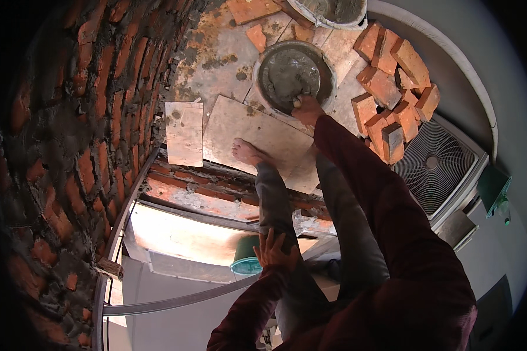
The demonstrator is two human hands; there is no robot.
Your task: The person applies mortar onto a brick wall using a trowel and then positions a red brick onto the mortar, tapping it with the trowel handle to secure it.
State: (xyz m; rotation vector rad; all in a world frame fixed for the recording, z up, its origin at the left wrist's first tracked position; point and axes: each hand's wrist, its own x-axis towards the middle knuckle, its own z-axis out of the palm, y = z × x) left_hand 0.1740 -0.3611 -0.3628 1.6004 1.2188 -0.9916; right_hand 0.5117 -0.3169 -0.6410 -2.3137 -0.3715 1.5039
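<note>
My right hand (308,110) reaches forward to the near rim of a round basin (330,88) and is closed around the short handle of a trowel (297,103). The trowel's blade lies in the wet grey mortar (284,73) and is hard to make out against it. My left hand (274,253) rests on my left leg with its fingers spread, holding nothing. One bare foot (247,152) of mine stands on a pale board (234,126) just below the basin.
A rough brick wall (88,146) with grey joints rises along the left. Loose bricks (392,88) are heaped at the right, by a fan unit (433,164). Another mortar container (357,20) stands at the far edge. Below are a green bucket (246,257) and a metal bar (175,301).
</note>
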